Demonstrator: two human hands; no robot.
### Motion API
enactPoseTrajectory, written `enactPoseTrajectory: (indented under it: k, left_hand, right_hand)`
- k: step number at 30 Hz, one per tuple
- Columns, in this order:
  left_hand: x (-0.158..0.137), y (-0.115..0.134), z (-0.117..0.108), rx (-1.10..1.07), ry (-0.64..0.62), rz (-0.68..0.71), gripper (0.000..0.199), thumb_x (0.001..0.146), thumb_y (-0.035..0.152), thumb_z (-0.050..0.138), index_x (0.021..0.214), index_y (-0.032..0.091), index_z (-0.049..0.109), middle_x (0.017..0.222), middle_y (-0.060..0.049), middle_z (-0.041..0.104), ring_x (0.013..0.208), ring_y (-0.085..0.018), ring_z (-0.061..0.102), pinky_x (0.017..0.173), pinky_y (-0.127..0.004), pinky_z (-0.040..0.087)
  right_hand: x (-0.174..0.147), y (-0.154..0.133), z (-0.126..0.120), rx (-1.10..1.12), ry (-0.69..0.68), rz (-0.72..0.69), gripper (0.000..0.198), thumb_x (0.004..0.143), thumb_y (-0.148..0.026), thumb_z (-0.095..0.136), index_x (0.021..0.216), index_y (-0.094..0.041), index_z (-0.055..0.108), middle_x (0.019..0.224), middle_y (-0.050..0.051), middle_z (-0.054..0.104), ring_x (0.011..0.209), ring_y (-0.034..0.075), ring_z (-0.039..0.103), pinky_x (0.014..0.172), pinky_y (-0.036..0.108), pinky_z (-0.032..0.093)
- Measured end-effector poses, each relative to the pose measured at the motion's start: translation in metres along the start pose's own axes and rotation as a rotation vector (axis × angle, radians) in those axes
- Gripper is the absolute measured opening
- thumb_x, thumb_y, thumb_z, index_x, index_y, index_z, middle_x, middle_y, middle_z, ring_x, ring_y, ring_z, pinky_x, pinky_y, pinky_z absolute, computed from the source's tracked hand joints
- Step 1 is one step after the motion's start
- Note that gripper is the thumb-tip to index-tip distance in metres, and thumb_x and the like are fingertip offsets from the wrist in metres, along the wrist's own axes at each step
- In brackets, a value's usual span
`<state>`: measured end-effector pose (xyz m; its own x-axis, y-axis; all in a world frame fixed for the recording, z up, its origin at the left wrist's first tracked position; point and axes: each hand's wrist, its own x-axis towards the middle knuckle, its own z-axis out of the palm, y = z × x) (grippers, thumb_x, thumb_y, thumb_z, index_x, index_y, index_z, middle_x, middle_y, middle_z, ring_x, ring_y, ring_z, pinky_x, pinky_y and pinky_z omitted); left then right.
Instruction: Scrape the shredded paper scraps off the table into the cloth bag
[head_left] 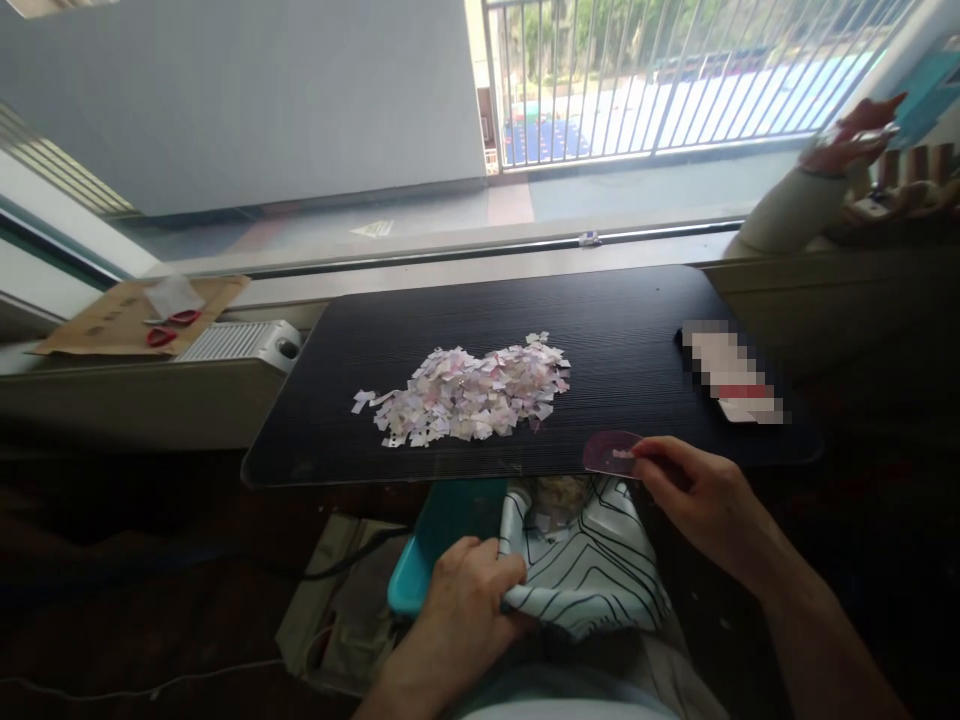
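Note:
A pile of small torn paper pieces (pixel 472 395) lies across the middle of the dark table (pixel 615 330). My right hand (pixel 694 485) pinches a thin, see-through pinkish scraper (pixel 604 452) flat at the table's near edge, right of the pile. A small pale scrap shows by its fingertips. Below that edge, my left hand (pixel 472 590) is closed on the rim of a white cloth bag with black lines (pixel 592 590). The bag's mouth is spread under the table edge, and pale paper bits (pixel 559 500) show inside it.
A blurred-out phone-like object (pixel 731 375) lies at the table's right. A teal bin (pixel 420 575) stands under the table beside the bag. Red-handled scissors (pixel 172 328) rest on a brown envelope (pixel 97 320) on the sill at left. A vase-like figure (pixel 795 205) stands at far right.

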<state>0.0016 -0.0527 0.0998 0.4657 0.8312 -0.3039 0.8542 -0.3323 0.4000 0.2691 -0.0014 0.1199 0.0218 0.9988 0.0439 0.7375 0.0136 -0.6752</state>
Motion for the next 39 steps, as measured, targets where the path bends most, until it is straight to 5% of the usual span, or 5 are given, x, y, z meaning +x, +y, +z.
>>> enactPoseTrajectory:
  k: [11,31,36,39]
  left_hand:
    - [0.006,0.012,0.004,0.012,0.055,0.11,0.015,0.072,0.031,0.073,0.07,0.02,0.063,0.068,-0.001,0.059,0.066,-0.018,0.055,0.072,-0.032,0.04]
    - [0.024,0.019,-0.001,0.108,-0.014,0.291,0.021,0.076,0.041,0.07,0.08,0.02,0.066,0.073,-0.002,0.063,0.069,-0.02,0.059,0.074,-0.034,0.041]
    - [0.025,0.019,-0.002,0.114,-0.013,0.281,0.021,0.076,0.041,0.071,0.079,0.021,0.065,0.073,-0.002,0.063,0.069,-0.02,0.059,0.072,-0.034,0.041]
    - [0.025,0.019,-0.002,0.107,-0.011,0.277,0.022,0.076,0.041,0.071,0.079,0.021,0.065,0.073,-0.002,0.063,0.069,-0.02,0.059,0.073,-0.034,0.041]
  right_hand:
    - [0.044,-0.016,0.044,0.163,0.068,-0.126,0.026,0.088,-0.032,0.049,0.105,-0.019,0.065,0.091,0.007,0.072,0.07,0.018,0.068,0.067,0.03,0.054]
    - [0.04,-0.014,0.046,0.214,0.033,-0.058,0.025,0.086,-0.034,0.054,0.102,-0.02,0.066,0.088,0.006,0.073,0.07,0.018,0.069,0.064,0.029,0.054]
    - [0.034,-0.024,0.046,0.231,-0.174,-0.105,0.021,0.085,-0.033,0.055,0.096,-0.021,0.068,0.082,0.003,0.073,0.068,0.017,0.067,0.063,0.026,0.053]
    - [0.036,-0.022,0.049,0.281,-0.139,-0.093,0.022,0.085,-0.034,0.056,0.098,-0.021,0.068,0.086,0.004,0.074,0.071,0.017,0.068,0.065,0.026,0.054]
